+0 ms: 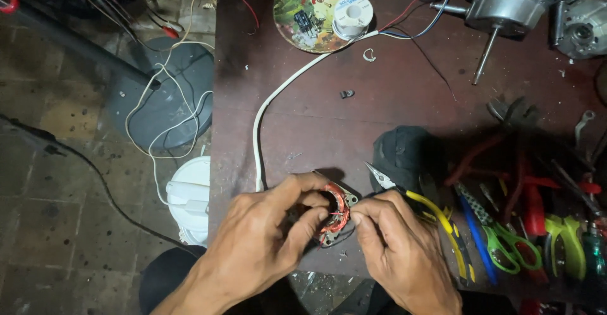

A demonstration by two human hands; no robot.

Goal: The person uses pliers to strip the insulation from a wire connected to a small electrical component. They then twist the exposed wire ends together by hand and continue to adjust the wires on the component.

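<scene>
So the dark red counter [392, 112] is packed: a fan motor with its shaft [506, 11] sits up top right, a round tin plate with a solder spool [310, 18] up top, and a heap of pliers and scissors [512, 239] on the right. At the near edge, the left hand [265, 239] closes around a small stator with copper windings [335, 210], holding it just above the counter. The right hand [395, 242] pinches at its thin wires, with yellow-handled cutters [417, 204] just beside it. Looks like mid wire-sorting on the coil; next move needs a steady grip and gentle pull so strands don't snap.
</scene>
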